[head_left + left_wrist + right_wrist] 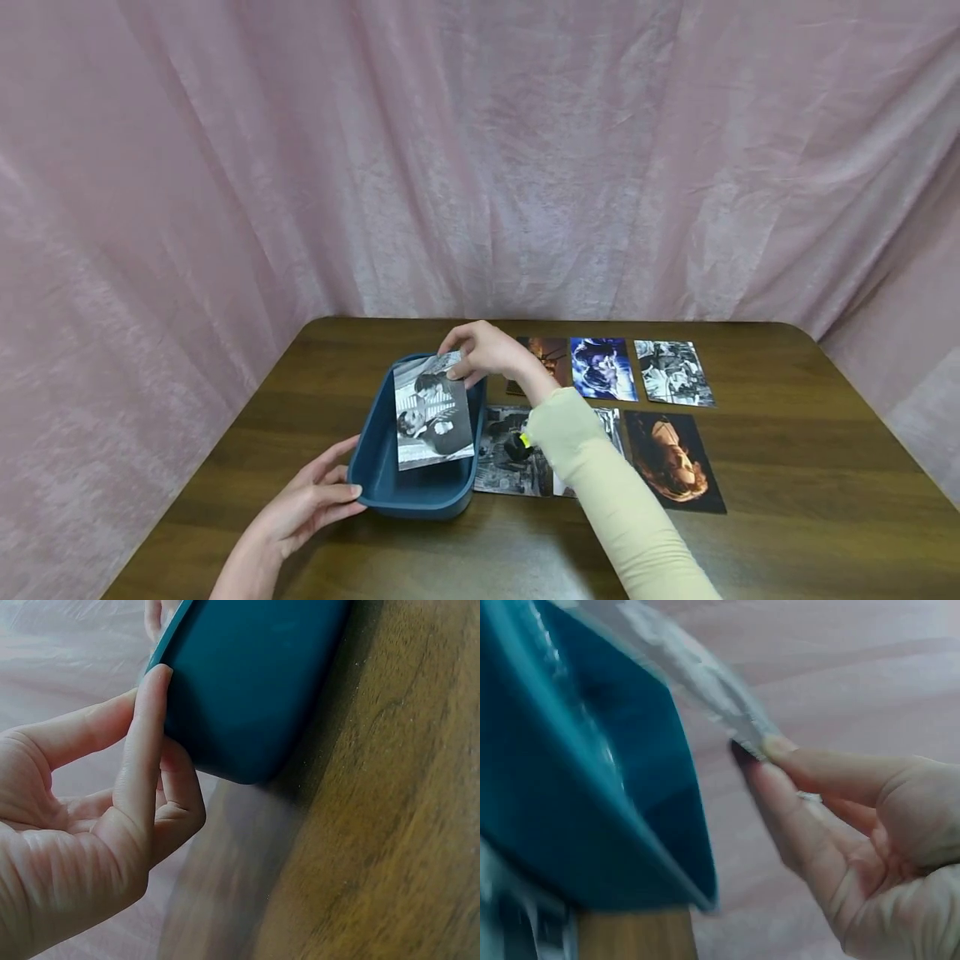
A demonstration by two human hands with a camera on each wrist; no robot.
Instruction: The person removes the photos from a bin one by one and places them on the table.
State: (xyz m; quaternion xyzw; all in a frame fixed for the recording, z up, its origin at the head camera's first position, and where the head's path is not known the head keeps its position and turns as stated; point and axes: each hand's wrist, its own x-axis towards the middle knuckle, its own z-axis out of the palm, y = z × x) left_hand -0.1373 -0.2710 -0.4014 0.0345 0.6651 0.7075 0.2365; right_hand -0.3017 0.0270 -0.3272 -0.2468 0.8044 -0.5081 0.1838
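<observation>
A black-and-white photo print (433, 417) of two people is pinched at its upper right corner by my right hand (483, 354). It hangs over the opening of a blue plastic bin (375, 492). In the right wrist view the print (697, 664) appears nearly edge-on between thumb and fingers, above the bin wall (645, 750). My left hand (303, 504) grips the bin's near left rim, with the thumb on top and fingers outside. The left wrist view shows those fingers (150, 712) pinching the rim. The print hides much of the bin's inside.
Right of the bin, several prints lie in two rows: a brown one (551, 354), a blue one (602, 368), black-and-white ones (673, 372) (510, 467) and a dark portrait (671, 462). My right sleeve covers part of another. A pink curtain (510, 167) hangs behind the wooden table (810, 467).
</observation>
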